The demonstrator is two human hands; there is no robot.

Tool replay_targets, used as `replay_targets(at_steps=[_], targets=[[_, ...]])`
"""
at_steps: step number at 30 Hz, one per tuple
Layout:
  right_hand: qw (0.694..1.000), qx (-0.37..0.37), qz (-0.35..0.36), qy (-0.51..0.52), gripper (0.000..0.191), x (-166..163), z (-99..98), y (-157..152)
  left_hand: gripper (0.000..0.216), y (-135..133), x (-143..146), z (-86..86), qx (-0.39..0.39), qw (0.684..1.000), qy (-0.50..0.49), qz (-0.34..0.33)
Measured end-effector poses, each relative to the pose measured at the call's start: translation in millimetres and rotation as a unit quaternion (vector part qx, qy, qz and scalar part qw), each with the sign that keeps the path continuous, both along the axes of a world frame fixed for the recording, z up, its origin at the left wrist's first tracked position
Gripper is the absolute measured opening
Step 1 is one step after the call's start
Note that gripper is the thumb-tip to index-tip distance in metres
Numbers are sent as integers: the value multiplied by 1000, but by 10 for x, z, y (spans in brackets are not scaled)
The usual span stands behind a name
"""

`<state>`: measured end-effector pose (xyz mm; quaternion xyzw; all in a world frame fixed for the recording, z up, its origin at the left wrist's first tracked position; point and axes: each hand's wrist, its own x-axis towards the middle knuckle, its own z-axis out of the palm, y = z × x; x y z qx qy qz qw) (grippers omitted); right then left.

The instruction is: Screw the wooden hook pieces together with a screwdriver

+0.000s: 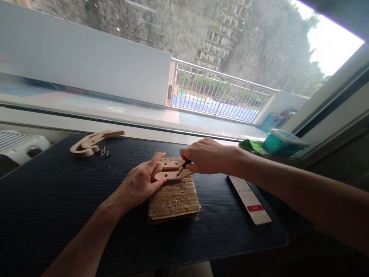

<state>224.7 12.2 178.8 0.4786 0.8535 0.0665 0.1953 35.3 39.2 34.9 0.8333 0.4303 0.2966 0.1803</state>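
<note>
Two light wooden pieces (170, 170) lie side by side on a hole-pocked cardboard pad (173, 200) on the black table (57, 200). My left hand (138, 184) is closed round the left ends of the pieces and holds them down. My right hand (206, 156) is closed on a small dark-handled tool (184, 165), a screwdriver or awl. Its tip rests on the nearer wooden piece.
Curved wooden parts (89, 143) and a few dark screws (105, 153) lie at the table's far left. A phone (250, 199) showing a timer lies right of the cardboard. A teal box (281, 142) and green cloth (250, 146) sit on the windowsill. A white appliance (20, 144) stands at left.
</note>
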Motion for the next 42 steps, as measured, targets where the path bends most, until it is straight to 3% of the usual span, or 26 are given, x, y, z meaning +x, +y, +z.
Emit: replay_targets(at_steps=[5, 8, 13, 19, 25, 33, 38, 42], targets=[[991, 34, 112, -65, 21, -54, -20, -69, 69, 7, 0, -19, 8, 1000, -9, -5], [986, 38, 142, -81, 24, -92, -50, -69, 68, 14, -2, -43, 15, 1000, -15, -7], [992, 11, 106, -73, 21, -94, -70, -8, 68, 12, -12, -60, 20, 1000, -16, -17], [999, -41, -7, -15, 19, -82, -35, 96, 69, 20, -10, -57, 23, 1000, -8, -13], [997, -22, -76, 13, 27, -234, -64, 130, 73, 65, -8, -119, 13, 1000, -26, -5], [997, 8, -67, 26, 25, -225, -163, 19, 71, -54, 40, -323, 6, 986, -164, 26], [999, -8, -36, 9, 24, -179, -56, -14, 72, -76, 52, -366, -35, 976, -214, 26], [998, -31, 38, -45, 19, -186, 34, 20, 72, -79, 44, -368, -43, 974, -219, 25]])
